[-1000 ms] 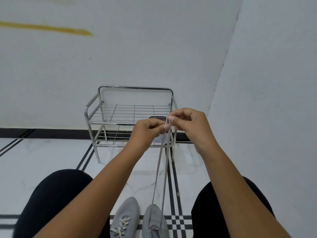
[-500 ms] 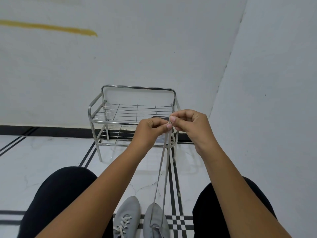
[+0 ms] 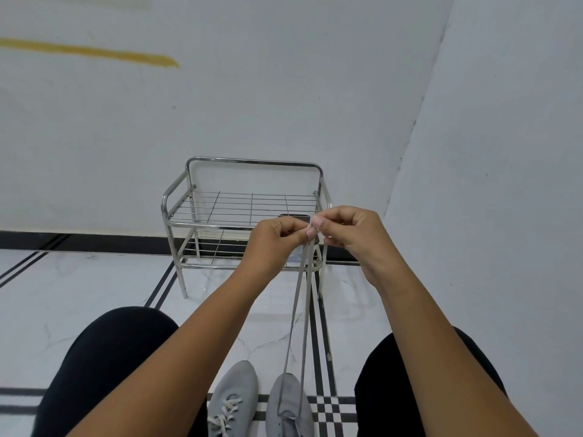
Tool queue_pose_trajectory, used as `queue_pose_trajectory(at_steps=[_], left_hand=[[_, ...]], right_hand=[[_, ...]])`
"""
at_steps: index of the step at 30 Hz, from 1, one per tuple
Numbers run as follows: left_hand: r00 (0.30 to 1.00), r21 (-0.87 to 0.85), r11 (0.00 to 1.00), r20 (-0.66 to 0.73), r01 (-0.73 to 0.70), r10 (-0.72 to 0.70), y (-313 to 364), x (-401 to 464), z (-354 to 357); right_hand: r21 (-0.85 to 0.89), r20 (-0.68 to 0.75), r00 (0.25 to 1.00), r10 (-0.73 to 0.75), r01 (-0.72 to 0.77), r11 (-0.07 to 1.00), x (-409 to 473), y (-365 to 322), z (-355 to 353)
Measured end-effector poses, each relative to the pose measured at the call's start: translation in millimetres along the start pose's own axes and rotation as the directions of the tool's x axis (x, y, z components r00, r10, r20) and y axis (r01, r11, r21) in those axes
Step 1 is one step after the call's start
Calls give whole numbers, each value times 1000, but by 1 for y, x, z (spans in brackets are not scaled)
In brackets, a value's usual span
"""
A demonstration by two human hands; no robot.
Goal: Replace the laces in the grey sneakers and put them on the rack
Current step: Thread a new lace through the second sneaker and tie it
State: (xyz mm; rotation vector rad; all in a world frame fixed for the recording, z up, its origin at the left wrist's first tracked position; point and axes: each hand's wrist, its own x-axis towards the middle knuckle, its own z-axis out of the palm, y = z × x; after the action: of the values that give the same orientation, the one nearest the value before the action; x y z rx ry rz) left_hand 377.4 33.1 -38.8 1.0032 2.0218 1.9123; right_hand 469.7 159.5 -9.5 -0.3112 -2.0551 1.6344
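Sneakers, two grey ones, sit side by side on the white tiled floor (image 3: 79, 279) in front of the metal rack (image 3: 246, 216), between the person's knees. Of the pair, the left sneaker (image 3: 232, 397) already carries a pale lace crossed through its eyelets. The right sneaker (image 3: 288, 405) has a grey lace (image 3: 299, 310) running up out of it in two taut strands, which rise to a point in front of the rack's right front corner. At that point both hands meet. The left hand (image 3: 274, 242) is curled, its thumb and forefinger pinching the lace ends. The right hand (image 3: 350, 230) is curled too, its fingertips pinching the same lace ends right against the left hand's. The rack stands against the white wall (image 3: 252, 105), with two wire shelves; a small dark thing lies at the right edge of the upper shelf, partly hidden behind the hands. Black stripes cross the floor beside and below the rack. A yellow streak (image 3: 94, 53) marks the wall well above and left of the rack.
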Motion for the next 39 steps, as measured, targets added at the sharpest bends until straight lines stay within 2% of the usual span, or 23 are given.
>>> queue_pose_trajectory(at_steps=[8, 14, 16, 18, 20, 22, 25, 27, 30, 32, 33, 35, 37, 39], left_hand=[[1000, -7, 1000, 5, 15, -15, 3, -1, 2], [1000, 40, 999, -6, 5, -5, 0, -2, 2], [1000, 43, 999, -10, 10, -9, -1, -1, 1], [1000, 33, 999, -14, 10, -9, -2, 0, 0], [1000, 34, 999, -6, 4, -4, -3, -1, -1], [1000, 59, 998, 5, 0, 0, -3, -1, -1], [999, 137, 990, -25, 26, -22, -10, -1, -2], [989, 186, 980, -147, 64, -36, -20, 6, -7], [937, 307, 939, -346, 154, -40, -44, 10, -18], [900, 339, 899, -419, 278, -120, -73, 6, -23], [882, 300, 888, -427, 348, -201, -93, -1, -22], [832, 233, 842, -419, 486, -364, -133, -22, -14], [762, 266, 733, -408, 625, -502, -178, -58, 0], [641, 265, 589, -423, 763, -640, -214, -105, 18]], right_hand=[[32, -21, 1000, 1, 0, 999, 0, 2, 3], [276, -204, 974, 102, -42, 960, 7, 5, -7], [242, -169, 979, 116, -73, 968, 8, 7, -11], [160, -62, 992, 109, -98, 982, 6, 8, -10], [70, 36, 996, 82, -84, 994, 1, 9, -4], [13, 56, 997, 50, -51, 999, -2, 10, 1], [-13, -30, 999, 46, -46, 999, 0, 18, 6], [40, -163, 982, 91, -85, 996, 6, 26, 4], [146, -383, 907, 174, -127, 981, 12, 49, -3], [86, -478, 852, 213, -196, 977, 13, 80, -2], [6, -496, 837, 230, -262, 965, 11, 102, 2], [-228, -462, 841, 282, -419, 879, 2, 148, 13], [-447, -393, 821, 415, -565, 694, -22, 204, 27], [-546, -339, 731, 592, -665, 509, -68, 262, 42]])
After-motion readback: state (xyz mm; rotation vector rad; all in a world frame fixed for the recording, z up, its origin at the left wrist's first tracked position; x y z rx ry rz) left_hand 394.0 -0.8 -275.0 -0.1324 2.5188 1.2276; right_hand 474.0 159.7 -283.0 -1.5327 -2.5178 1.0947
